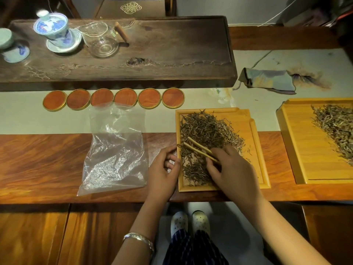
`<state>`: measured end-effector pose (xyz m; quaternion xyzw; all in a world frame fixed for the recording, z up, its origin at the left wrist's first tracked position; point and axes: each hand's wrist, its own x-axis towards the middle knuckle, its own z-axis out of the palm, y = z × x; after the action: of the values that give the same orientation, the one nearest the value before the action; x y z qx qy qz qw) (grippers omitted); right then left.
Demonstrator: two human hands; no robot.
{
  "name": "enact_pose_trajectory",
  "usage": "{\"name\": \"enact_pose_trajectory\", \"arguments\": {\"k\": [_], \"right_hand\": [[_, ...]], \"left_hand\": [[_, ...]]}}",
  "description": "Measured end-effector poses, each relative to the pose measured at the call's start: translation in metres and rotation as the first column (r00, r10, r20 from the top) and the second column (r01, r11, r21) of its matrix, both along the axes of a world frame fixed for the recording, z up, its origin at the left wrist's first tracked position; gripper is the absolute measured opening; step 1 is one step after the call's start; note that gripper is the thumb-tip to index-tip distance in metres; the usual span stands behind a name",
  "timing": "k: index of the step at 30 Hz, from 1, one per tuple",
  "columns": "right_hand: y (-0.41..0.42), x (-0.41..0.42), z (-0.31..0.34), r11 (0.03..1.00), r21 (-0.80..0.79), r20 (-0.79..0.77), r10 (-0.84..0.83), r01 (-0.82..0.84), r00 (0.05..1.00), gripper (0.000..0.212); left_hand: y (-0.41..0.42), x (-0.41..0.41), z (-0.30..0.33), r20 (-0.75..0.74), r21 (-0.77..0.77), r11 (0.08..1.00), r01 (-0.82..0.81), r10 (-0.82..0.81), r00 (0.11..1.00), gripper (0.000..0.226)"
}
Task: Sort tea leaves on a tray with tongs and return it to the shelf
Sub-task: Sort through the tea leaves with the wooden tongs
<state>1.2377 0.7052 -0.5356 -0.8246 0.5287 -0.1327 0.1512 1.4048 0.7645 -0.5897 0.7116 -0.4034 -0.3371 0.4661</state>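
Observation:
A small bamboo tray [256, 150] lies on the table in front of me, spread with dark tea leaves [206, 131]. My right hand [231, 169] holds bamboo tongs [196, 148] over the leaves, the two tips slightly apart and pointing up-left near the tray's left rim. My left hand [164, 169] rests at the tray's left edge, fingers curled against the rim. A silver bangle is on my left wrist.
A clear plastic bag [114, 152] lies left of the tray. A larger bamboo tray [298, 146] with paler leaves sits at the right. Several round wooden coasters [114, 99] line up behind. A dark tea board [162, 54] carries a gaiwan, cup and glass pitcher. A folded cloth [267, 81] lies behind.

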Motion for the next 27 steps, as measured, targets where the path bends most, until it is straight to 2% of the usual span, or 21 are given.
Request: {"name": "enact_pose_trajectory", "arguments": {"k": [3,8,13,19,24,27], "right_hand": [[0.006,-0.008,0.001,0.998,0.057,0.004,-0.018,0.018,1.0,0.022],[0.02,-0.03,0.015,0.999,0.032,0.077,-0.045,0.042,0.996,0.024],[0.041,-0.044,0.02,0.998,-0.024,0.0,0.054,-0.054,0.999,0.02],[0.049,-0.04,0.016,0.994,-0.014,-0.034,0.104,-0.105,0.994,0.027],[0.047,-0.042,0.015,0.993,-0.056,-0.055,0.098,-0.101,0.994,0.027],[0.049,-0.041,0.014,0.995,-0.023,-0.047,0.094,-0.095,0.994,0.027]], "left_hand": [[0.001,0.0,-0.001,0.009,0.01,1.0,0.004,-0.004,1.0,0.029],[0.0,0.0,0.0,0.018,0.035,0.999,0.001,-0.001,1.0,0.026],[0.0,-0.001,0.002,0.027,0.034,0.999,0.002,-0.003,1.0,0.028],[0.0,0.0,-0.001,0.032,0.028,1.0,-0.001,0.0,0.999,0.027],[0.0,0.0,-0.002,0.009,0.011,1.0,-0.001,0.001,1.0,0.04],[0.0,0.001,-0.001,0.005,0.002,1.0,0.001,-0.001,1.0,0.039]]}}
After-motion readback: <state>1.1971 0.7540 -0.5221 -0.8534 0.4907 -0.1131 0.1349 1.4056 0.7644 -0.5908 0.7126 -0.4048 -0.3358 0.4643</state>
